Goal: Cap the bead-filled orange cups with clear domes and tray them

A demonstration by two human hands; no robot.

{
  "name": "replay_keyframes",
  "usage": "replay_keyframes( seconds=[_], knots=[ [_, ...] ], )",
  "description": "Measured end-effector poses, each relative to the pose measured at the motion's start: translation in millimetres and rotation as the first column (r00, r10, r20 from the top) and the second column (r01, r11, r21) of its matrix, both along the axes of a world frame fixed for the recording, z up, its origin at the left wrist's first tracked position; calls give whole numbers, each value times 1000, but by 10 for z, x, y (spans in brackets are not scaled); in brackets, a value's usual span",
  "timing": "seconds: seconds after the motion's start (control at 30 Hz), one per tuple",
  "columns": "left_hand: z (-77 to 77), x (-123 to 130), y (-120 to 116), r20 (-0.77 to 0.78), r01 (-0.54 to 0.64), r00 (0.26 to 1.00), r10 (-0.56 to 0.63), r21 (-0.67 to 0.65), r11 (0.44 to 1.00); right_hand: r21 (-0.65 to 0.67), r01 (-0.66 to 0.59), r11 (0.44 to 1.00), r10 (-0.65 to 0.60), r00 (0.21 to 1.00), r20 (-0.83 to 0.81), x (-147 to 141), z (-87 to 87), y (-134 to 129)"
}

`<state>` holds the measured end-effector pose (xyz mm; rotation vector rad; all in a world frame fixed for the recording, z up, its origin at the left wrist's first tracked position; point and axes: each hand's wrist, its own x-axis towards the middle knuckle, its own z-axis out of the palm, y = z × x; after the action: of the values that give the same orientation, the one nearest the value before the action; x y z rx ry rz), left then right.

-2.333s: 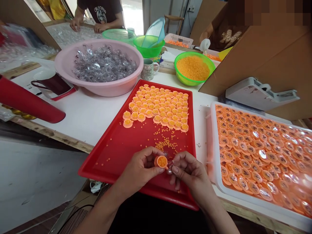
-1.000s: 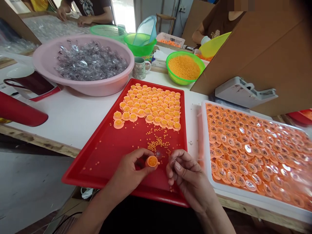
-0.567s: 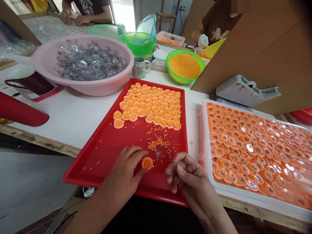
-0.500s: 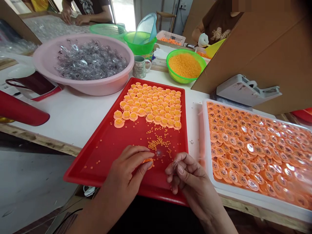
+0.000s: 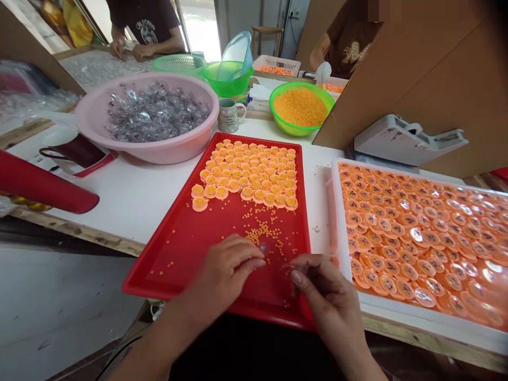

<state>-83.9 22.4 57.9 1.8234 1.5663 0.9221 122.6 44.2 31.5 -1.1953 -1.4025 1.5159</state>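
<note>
A red tray (image 5: 186,233) holds many orange cup-and-saucer pieces (image 5: 254,169) packed in its far half. Small yellow-orange bits (image 5: 262,232) are scattered nearer, with a clear round cap (image 5: 263,247) beside them. Over the tray's near part, my left hand (image 5: 228,270) is slightly blurred, its thumb and fingers drawn together; what they hold, if anything, is hidden. To its right, my right hand (image 5: 329,299) pinches a small clear plastic piece (image 5: 286,269) between thumb and fingers. The two hands are apart.
On the right stands a white tray (image 5: 337,227) full of orange pieces under clear caps. Behind are a pink basin (image 5: 93,127) of clear caps, a mug (image 5: 227,116), a green bowl (image 5: 286,126) and a tape dispenser (image 5: 397,142). Two people work across the table.
The orange piece at my left fingertips is out of sight, and that hand has moved slightly right. My right hand still pinches the clear piece. The view has shifted a little left.
</note>
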Motion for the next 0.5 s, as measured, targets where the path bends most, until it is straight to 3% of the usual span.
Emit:
replay_keyframes(
  seconds=[0.17,0.27,0.37,0.43,0.5],
  knots=[
    [65,-254,116,-195,273,920,-338,-298,915,-95,60,994,-64,997,-48,173,-53,37],
    [65,-205,117,-196,290,907,-372,-352,890,-145,26,989,-36,997,-65,212,-53,11],
    [18,-94,128,-167,171,956,-242,-352,920,-163,-26,986,13,997,-82,179,-38,-29],
    [-23,-12,141,-88,21,994,-57,-366,930,-182,-52,982,28,991,-131,117,-27,-54],
    [-51,74,143,48,-104,989,139,-438,893,-224,-53,973,7,979,-204,31,-21,-73]
  ],
)
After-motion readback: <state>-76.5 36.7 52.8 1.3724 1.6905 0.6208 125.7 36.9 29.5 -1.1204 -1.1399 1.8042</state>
